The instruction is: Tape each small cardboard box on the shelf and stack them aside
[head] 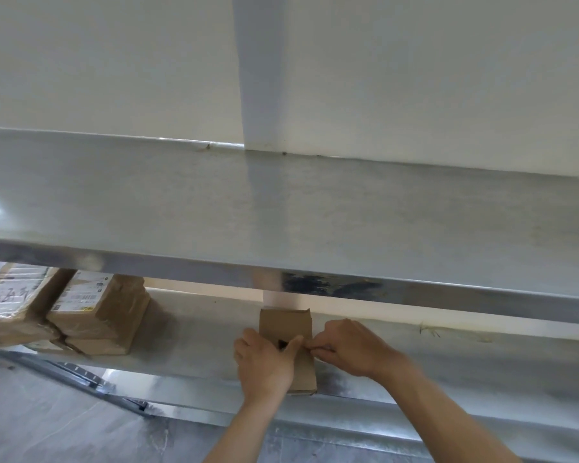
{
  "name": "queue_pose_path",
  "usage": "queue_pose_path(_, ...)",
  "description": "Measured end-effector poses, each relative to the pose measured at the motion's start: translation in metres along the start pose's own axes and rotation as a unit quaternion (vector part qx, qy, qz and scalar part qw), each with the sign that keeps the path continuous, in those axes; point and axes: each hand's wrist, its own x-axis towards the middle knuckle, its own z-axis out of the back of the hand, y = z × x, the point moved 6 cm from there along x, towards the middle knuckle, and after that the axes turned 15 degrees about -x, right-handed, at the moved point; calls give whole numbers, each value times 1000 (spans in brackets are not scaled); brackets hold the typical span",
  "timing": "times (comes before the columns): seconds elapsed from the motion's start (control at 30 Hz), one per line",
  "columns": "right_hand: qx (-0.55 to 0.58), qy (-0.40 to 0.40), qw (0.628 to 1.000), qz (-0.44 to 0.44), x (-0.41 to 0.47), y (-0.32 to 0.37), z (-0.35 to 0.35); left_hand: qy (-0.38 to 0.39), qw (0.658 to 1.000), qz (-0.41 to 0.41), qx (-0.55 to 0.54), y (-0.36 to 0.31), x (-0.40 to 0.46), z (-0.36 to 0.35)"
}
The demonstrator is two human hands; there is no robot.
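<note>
From the head view, your left hand (pixel 264 362) held the small cardboard box (pixel 286 324) on the lower shelf (pixel 198 332), fingers curled against its side. Your right hand (pixel 351 349) pinched something at its top, likely tape. You'd have done best to steady the box, then press the strip flat.

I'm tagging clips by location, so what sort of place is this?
Probably a packing or stockroom area. A two-tier steel shelf stands against a bare white wall, sealed parcels with shipping labels are stacked at left, and both hands work on a small cardboard box.
</note>
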Motion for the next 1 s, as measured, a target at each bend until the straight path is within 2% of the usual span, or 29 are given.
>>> queue_pose_path(0.23,36,31,998,-36,-5,0,6,-35,998,-43,-43,4,10,10)
queue_pose_path(0.33,51,53,997,-34,-7,0,9,-41,995,-87,27,-7,-1,8)
queue_pose_path(0.43,94,60,992,-57,-8,-5,6,5,978,-124,169,-15,-14,-8)
queue_pose_path(0.5,133,52,986,-88,-9,-14,8,37,972,-97,212,-15,-20,-19)
queue_pose_path(0.57,167,32,979,-112,-11,-23,12,77,974,-36,212,-11,-21,-29)
queue_pose_path(0.67,214,36,967,-134,-13,-32,9,105,958,40,265,-6,-22,-41)
queue_pose_path(1.0,200,48,970,-131,-11,-35,5,63,951,99,285,-16,-21,-46)
